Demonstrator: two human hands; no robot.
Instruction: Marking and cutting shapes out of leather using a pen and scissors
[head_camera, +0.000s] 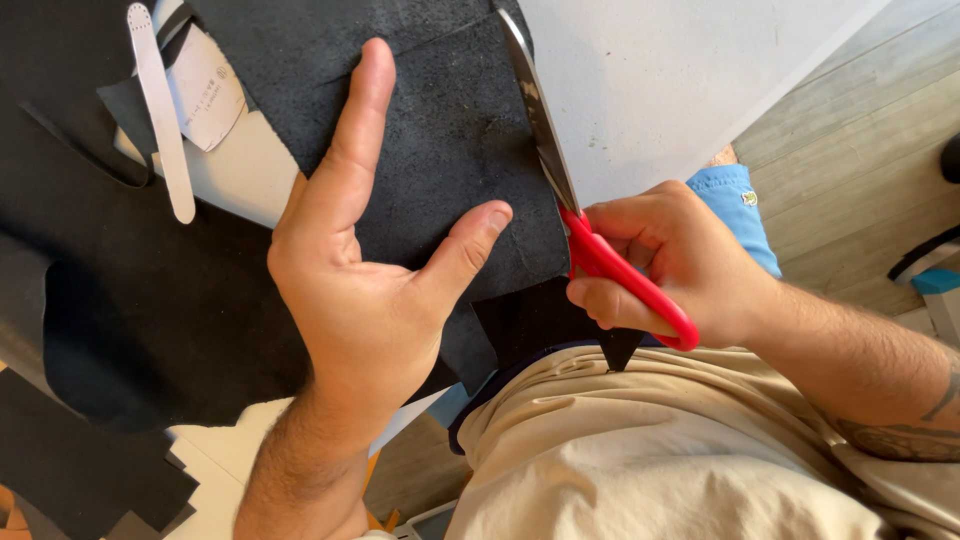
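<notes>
A dark grey sheet of leather-like material (440, 130) lies on a white table (650, 80). My left hand (365, 250) holds its near edge up, thumb on top and fingers behind, index finger stretched out along the sheet. My right hand (665, 260) grips red-handled scissors (580, 215). Their steel blades point away from me and run along the sheet's right edge, cutting into it.
More black sheets (120, 300) cover the table's left side. A narrow white strip tool (160, 110) and a pale card pattern piece (205, 90) lie at the top left. Wooden floor (860, 150) shows at the right, past the table's edge.
</notes>
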